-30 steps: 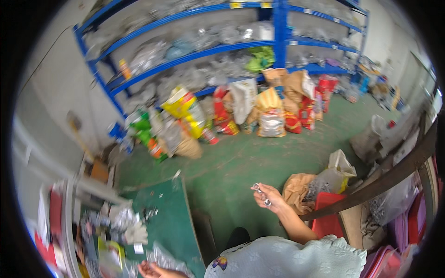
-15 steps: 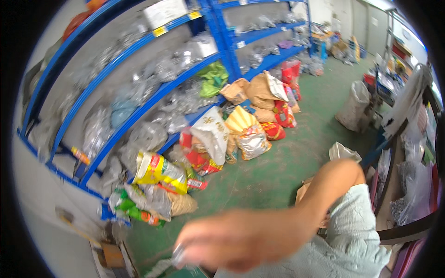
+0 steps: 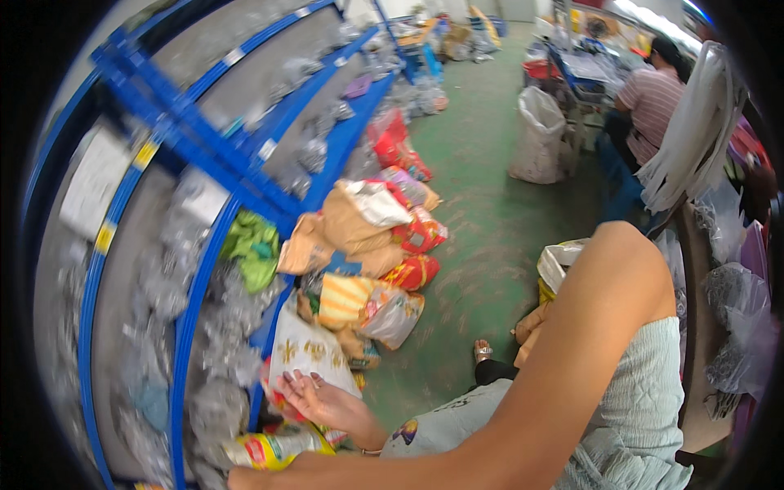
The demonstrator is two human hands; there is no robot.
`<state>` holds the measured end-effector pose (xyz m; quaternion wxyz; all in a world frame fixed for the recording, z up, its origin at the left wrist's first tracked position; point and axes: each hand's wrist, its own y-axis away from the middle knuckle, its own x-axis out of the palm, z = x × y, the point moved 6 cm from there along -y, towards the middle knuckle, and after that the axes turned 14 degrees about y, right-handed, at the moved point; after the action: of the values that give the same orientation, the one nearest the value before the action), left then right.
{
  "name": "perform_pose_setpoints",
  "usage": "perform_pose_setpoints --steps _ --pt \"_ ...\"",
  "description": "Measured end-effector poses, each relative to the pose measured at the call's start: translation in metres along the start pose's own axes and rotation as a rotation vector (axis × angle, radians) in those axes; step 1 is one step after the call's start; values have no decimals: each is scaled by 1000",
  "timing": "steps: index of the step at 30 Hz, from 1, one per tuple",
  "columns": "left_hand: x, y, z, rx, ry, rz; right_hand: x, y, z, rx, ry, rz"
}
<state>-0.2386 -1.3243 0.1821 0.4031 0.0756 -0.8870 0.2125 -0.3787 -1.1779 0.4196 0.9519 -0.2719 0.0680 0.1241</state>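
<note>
My left hand (image 3: pixel 314 400) is held with its palm up and fingers spread, and nothing lies in it. In the picture it overlaps the lower part of a white bag with gold print (image 3: pixel 309 347); whether they touch I cannot tell. My right forearm crosses in front of me from a pale green sleeve, elbow raised. The right hand (image 3: pixel 257 476) is at the lower edge, its fingers cut off from sight. Close to it in the picture is a yellow and white plastic bag (image 3: pixel 278 449), partly hidden by the forearm.
Blue shelving (image 3: pixel 184 343) on the left holds many clear bags. Filled sacks, among them a brown paper sack (image 3: pixel 355 224), line its foot. A white woven sack (image 3: pixel 539 139) stands across the green floor (image 3: pixel 469 188), near a seated person (image 3: pixel 653 106). White strips (image 3: pixel 694 122) hang at right.
The view has turned, bringing the seated person fully into sight. My left hand now shows, palm up. The right hand, blurred before near the lower middle, has moved to the lower left edge.
</note>
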Motion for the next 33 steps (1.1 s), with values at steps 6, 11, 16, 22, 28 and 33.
perform_pose_setpoints --steps 6,11,16,22,28,33 --pt "95 -40 158 -328 -119 -220 -175 -50 -38 155 -147 107" --pt "118 -91 267 -322 -150 -228 -279 -83 -112 110 -220 -50" --pt "172 -138 407 -412 -99 -171 -387 -146 -170 265 70 330" --pt "258 -184 578 -592 90 -72 -584 -148 -303 566 -276 -120" --pt "377 -147 702 -1598 479 -169 -710 -138 -476 674 -233 -552" --pt "475 -135 766 -1864 942 -130 -772 -150 -563 632 366 -610"
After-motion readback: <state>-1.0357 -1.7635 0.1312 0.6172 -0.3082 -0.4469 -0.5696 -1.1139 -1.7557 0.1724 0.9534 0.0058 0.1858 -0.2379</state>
